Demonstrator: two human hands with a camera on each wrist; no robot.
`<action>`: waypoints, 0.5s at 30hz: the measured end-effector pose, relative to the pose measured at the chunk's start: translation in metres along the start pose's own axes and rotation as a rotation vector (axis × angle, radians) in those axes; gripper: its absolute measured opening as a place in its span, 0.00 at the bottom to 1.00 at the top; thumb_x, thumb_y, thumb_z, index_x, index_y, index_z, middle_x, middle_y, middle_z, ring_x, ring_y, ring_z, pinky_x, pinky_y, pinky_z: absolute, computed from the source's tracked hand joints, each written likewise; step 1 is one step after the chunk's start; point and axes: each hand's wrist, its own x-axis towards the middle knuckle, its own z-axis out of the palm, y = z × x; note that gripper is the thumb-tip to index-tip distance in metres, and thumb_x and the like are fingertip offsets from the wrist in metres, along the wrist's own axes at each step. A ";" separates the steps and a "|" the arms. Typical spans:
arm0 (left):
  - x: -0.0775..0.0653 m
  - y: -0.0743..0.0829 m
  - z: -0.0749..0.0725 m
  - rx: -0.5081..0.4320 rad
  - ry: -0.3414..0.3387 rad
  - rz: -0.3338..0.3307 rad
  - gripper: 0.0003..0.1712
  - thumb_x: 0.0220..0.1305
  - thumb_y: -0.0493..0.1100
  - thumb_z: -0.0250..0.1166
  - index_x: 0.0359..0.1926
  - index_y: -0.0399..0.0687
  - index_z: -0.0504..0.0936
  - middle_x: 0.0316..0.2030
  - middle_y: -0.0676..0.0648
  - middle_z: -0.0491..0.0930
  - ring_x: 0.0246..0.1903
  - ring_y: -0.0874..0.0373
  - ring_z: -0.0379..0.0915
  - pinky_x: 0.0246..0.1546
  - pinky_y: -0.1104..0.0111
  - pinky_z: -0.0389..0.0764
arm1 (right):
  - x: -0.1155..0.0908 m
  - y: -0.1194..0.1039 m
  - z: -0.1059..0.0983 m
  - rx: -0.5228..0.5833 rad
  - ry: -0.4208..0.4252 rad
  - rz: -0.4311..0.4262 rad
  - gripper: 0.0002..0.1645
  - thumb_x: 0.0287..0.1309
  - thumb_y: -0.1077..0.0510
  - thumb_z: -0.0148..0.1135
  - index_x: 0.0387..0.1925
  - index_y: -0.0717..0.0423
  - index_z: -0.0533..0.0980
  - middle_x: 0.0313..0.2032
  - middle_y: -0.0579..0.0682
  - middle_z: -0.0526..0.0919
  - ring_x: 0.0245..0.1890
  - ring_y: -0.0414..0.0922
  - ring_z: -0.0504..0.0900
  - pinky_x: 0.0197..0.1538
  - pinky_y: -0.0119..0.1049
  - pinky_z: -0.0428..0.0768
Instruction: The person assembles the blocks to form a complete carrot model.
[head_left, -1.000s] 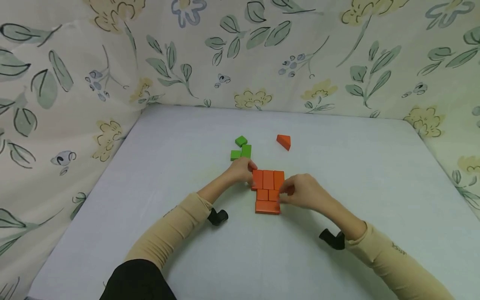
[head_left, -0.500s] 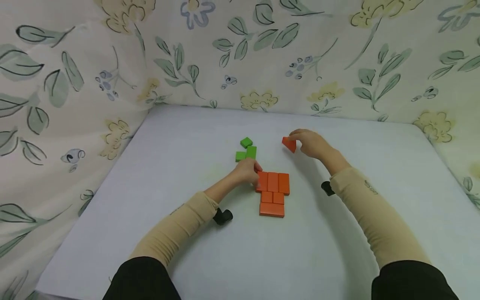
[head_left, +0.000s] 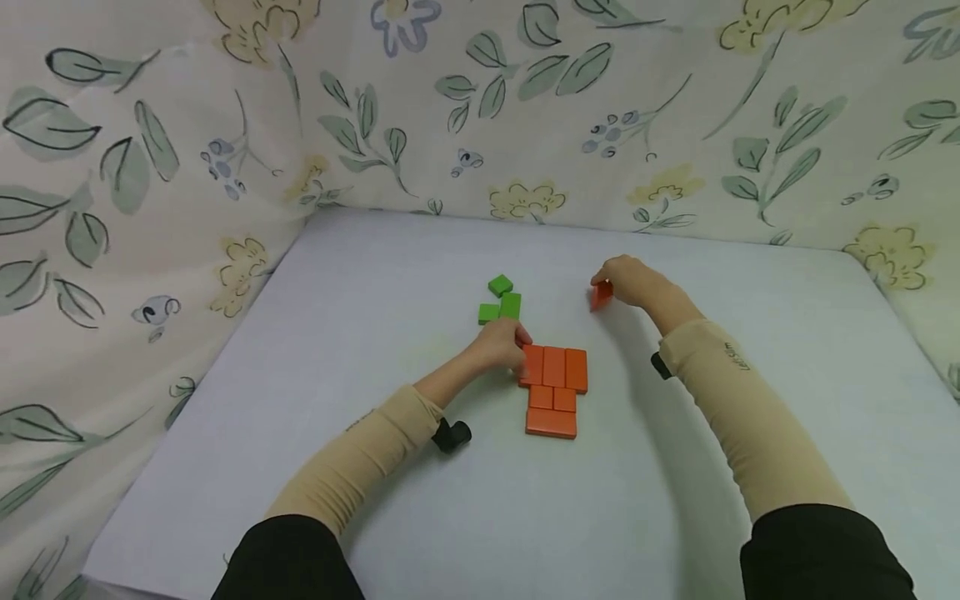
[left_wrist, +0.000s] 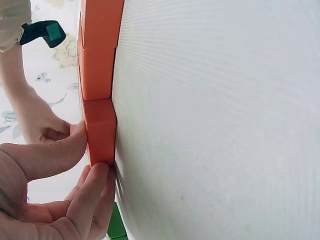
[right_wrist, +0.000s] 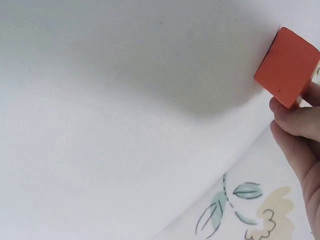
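Orange wooden blocks lie flat on the white table, fitted together: a top row of three upright rectangles, two small squares (head_left: 552, 398) below, and a wide rectangle (head_left: 551, 422) nearest me. My left hand (head_left: 501, 343) pinches the top row's leftmost orange block (left_wrist: 101, 127), thumb on one side and fingertips at its end. Farther back and to the right, my right hand (head_left: 633, 282) holds an orange triangular block (right_wrist: 287, 66) between thumb and fingers. It stands tipped up, its lower corner close over the table.
Three green blocks sit just beyond my left hand: a tilted one (head_left: 501, 285), a rectangle (head_left: 510, 305) and a small square (head_left: 488, 313). The white table (head_left: 420, 517) meets a floral cloth (head_left: 420, 108) at the back and sides.
My right hand has left the right side of the orange group, reached back to the triangular block, gripped it and tipped it up. The left hand keeps its place; the head view has shifted slightly.
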 end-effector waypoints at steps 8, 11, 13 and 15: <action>-0.002 0.000 -0.002 0.003 -0.010 -0.001 0.26 0.49 0.29 0.71 0.53 0.36 0.79 0.46 0.42 0.78 0.41 0.53 0.72 0.40 0.66 0.76 | -0.019 -0.003 0.000 -0.097 0.036 -0.030 0.09 0.54 0.73 0.63 0.39 0.69 0.82 0.38 0.62 0.82 0.41 0.58 0.79 0.48 0.51 0.77; -0.002 0.000 -0.002 0.003 -0.013 0.003 0.27 0.49 0.29 0.71 0.54 0.35 0.79 0.47 0.42 0.78 0.42 0.52 0.72 0.41 0.66 0.76 | -0.028 -0.010 0.002 -0.129 0.102 -0.003 0.08 0.54 0.71 0.66 0.38 0.66 0.83 0.35 0.59 0.84 0.35 0.54 0.80 0.43 0.49 0.79; -0.001 0.001 -0.002 0.005 -0.014 0.008 0.27 0.49 0.29 0.71 0.54 0.35 0.79 0.47 0.42 0.78 0.42 0.52 0.72 0.40 0.66 0.76 | -0.035 -0.016 0.005 -0.127 0.153 0.011 0.08 0.54 0.69 0.67 0.38 0.66 0.84 0.34 0.59 0.84 0.34 0.54 0.80 0.40 0.48 0.80; -0.001 0.001 -0.001 0.014 -0.015 0.012 0.27 0.49 0.29 0.71 0.54 0.35 0.80 0.47 0.42 0.78 0.41 0.53 0.72 0.40 0.67 0.76 | -0.041 -0.024 0.007 -0.083 0.184 0.029 0.10 0.54 0.68 0.68 0.40 0.67 0.83 0.35 0.60 0.85 0.34 0.54 0.81 0.41 0.49 0.80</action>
